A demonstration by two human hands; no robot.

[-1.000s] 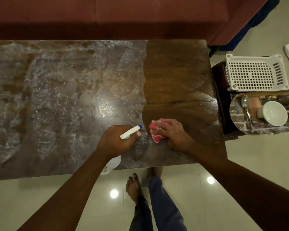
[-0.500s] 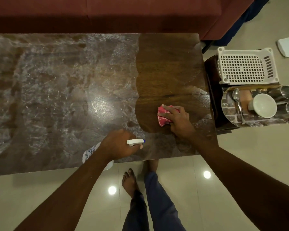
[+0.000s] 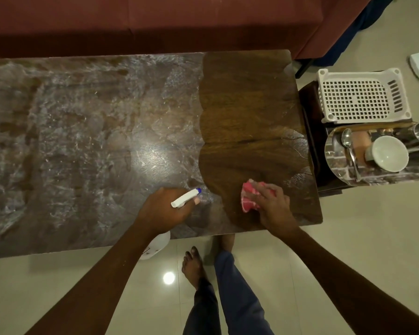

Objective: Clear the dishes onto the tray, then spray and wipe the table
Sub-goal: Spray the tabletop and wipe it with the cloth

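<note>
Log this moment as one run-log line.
wipe phase | left hand grips spray bottle | right hand holds cloth on table | dishes on tray

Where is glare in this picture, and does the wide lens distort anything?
Head view: a bright glare patch lies on the wet brown wooden tabletop; a round lamp reflection shines on the glossy beige floor tiles; the forearms widen toward the bottom corners, a wide-angle effect.

Single head-worn view, steeply downward over the table [image 3: 107, 141], close above hands.
</note>
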